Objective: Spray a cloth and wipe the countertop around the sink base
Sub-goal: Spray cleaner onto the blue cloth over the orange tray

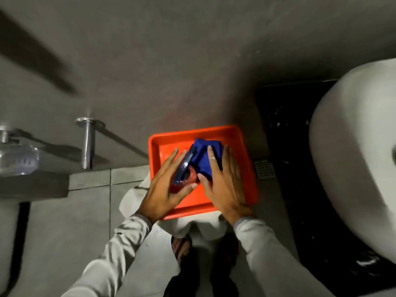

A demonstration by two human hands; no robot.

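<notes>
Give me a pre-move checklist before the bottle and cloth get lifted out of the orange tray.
1. Spray bottle within reach of the left hand: ok, fingers spread around it, not closed.
2. Blue cloth within reach of the right hand: ok, the hand lies flat on it, no grip.
3. Both items inside the orange tray: ok.
4. Bottle nozzle direction: cannot tell, too blurred.
5. Bottle holds liquid: cannot tell.
6. Tray steady: cannot tell, its support is hidden under it.
</notes>
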